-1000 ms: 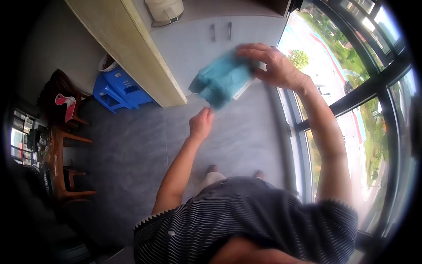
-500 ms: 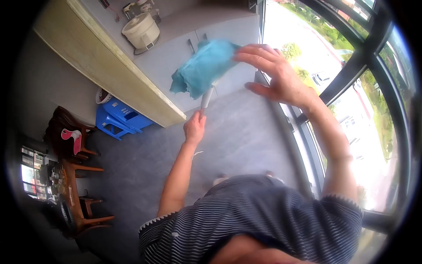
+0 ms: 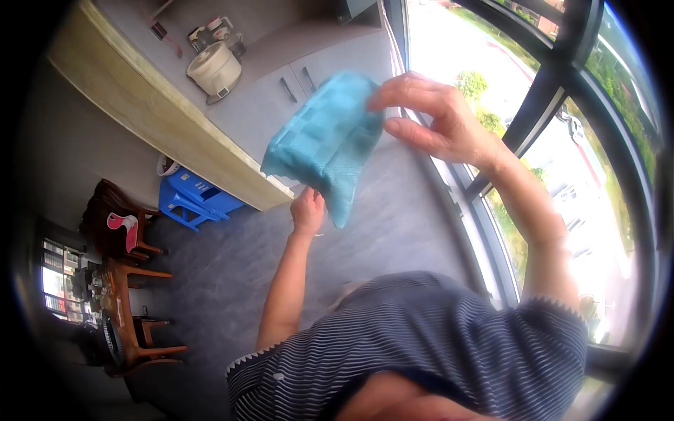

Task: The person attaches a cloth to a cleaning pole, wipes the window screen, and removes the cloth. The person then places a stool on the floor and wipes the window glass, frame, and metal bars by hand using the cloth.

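Far left, a wooden table (image 3: 121, 309) and a dark chair (image 3: 100, 212) with a red-and-white item (image 3: 128, 233) on it, well apart from both hands and probably of little risk. Next, a blue stool (image 3: 186, 184) beside a pale yellowish panel (image 3: 165, 105); could catch a foot, through a step that way without looking. Beyond the panel, a cream cooker (image 3: 216, 70) on the counter (image 3: 281, 57); could get knocked by a wide swing. Lower down, the left hand (image 3: 307, 210), with fingers curled upward at the lower edge of the teal cloth (image 3: 326, 133); partly covered there, so cannot tell about any pinch. Between both hands, in mid-air, the cloth itself, with one corner dangling; could snag on a cabinet handle (image 3: 288, 90), through swinging close. Then the right hand (image 3: 446, 123), with fingertips at the cloth's right edge and thumb spread apart; cannot tell about firm contact. Could drop cloth floorward, through so loose a hold. Far right, a window frame (image 3: 523, 132); could bruise an elbow, through reaching outward.
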A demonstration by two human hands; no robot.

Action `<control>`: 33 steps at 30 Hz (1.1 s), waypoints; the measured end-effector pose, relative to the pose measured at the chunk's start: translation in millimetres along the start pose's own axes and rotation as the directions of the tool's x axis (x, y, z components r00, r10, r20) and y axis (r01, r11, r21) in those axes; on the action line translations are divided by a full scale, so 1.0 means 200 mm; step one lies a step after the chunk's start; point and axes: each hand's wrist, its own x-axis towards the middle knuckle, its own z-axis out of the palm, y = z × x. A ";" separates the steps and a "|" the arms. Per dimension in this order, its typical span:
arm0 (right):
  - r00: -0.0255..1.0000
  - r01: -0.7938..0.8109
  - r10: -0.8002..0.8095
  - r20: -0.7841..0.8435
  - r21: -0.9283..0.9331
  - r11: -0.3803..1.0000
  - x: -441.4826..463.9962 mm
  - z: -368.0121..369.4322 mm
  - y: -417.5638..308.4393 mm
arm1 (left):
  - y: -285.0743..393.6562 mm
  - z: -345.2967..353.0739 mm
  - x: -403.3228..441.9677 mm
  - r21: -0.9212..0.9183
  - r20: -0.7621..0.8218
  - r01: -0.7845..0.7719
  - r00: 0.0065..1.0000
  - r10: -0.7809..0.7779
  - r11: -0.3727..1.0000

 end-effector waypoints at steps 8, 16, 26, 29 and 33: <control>0.837 -0.339 0.452 0.308 -0.358 0.870 -0.22 -0.13 0.29 | 0.22 0.11 -0.09 0.186 0.022 0.104 0.994 -0.110 0.977; 0.901 -0.408 0.429 0.062 -0.212 0.888 -0.40 -0.20 0.36 | 0.18 0.22 -0.07 -0.203 0.005 0.175 0.984 -0.177 0.963; 0.960 -0.265 0.229 -0.159 -0.259 0.929 -0.34 -0.19 0.53 | 0.08 0.30 0.06 -0.111 0.064 0.142 0.989 -0.136 0.984; 0.932 -0.329 0.260 -0.253 -0.290 0.899 -0.42 -0.17 0.55 | 0.16 0.30 0.18 -0.175 0.128 0.206 0.974 -0.185 0.963; 0.903 -0.407 0.310 -0.298 -0.362 0.839 -0.60 -0.12 0.58 | 0.16 0.43 0.32 -0.653 0.232 0.359 0.933 -0.275 0.667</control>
